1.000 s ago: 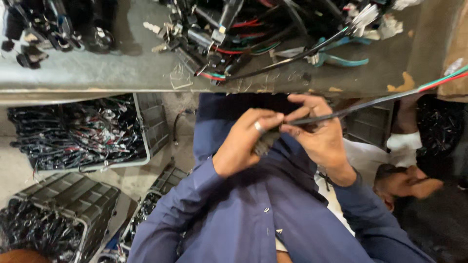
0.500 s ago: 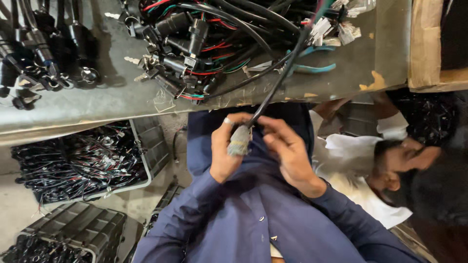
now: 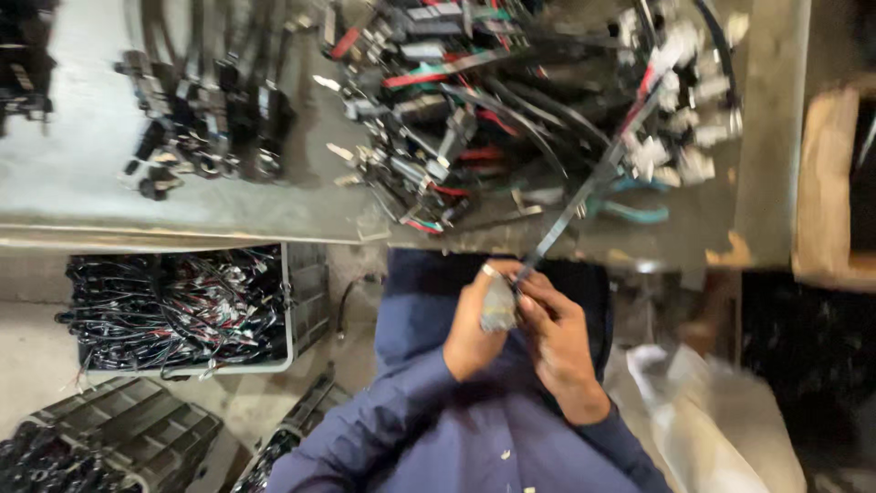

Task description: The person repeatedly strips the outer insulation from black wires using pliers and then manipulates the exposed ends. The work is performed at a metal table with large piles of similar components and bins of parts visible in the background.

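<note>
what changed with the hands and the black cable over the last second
The grey connector on the black sheathed cable turned from lying sideways to hanging end-down between the left hand and right hand. Both hands kept hold of it; the grey metal bench is still piled with harnesses.

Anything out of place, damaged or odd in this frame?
Nothing stands out. Both hands, left hand and right hand, hold a grey connector on a black cable below the cluttered bench.

A grey metal table (image 3: 109, 196) runs across the top (its front edge worn and scratched). Below it lies a pale concrete floor (image 3: 36, 365), where a grey crate (image 3: 306, 301) and dark ribbed trays (image 3: 137, 434) stand.
</note>
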